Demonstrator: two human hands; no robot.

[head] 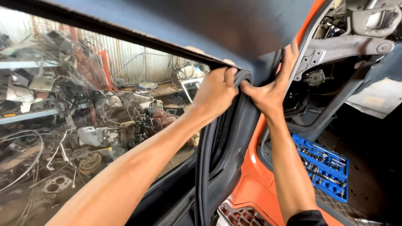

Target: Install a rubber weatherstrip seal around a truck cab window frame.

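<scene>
Rubber door seal (204, 167) hangs loose along its lower run below your left hand (215, 94), so that stretch looks unseated, while its top bend is pinched between both hands at the frame corner. Your left hand is closed on the bend; your right hand (268, 90) grips it from the other side, fingers spread up the pillar (240, 142). Its long axis runs near vertical, curving over at your hands toward the roof edge (125, 35) beyond.

A pale rectangular label (374, 101) sits on the grey panel at far right; an open blue plastic tool case (324, 166) lies lower right.
</scene>
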